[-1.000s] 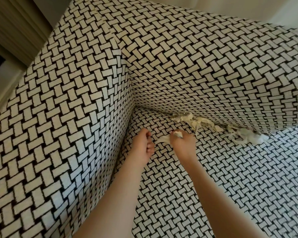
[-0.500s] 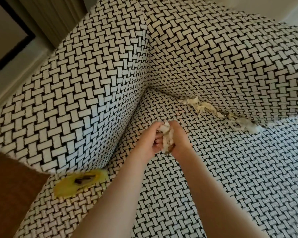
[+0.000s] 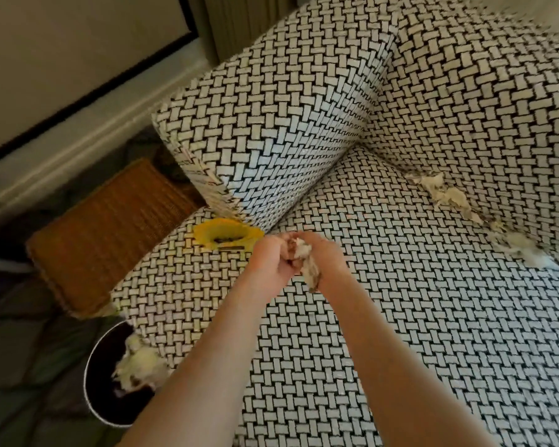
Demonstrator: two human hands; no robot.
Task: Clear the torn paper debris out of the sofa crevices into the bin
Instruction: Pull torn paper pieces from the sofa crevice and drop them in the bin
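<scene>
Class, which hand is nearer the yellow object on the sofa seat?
Left. The left hand sits just right of the yellow object; the right hand lies farther right.

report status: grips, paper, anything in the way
One paper wad held by left grip and right grip above the seat. More scraps in the back crevice. Open bin at left, paper already inside; nothing visibly blocking.

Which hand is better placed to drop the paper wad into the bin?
Left, probably: left hand and right hand both grip the paper wad, and the bin stands on the left side.
</scene>
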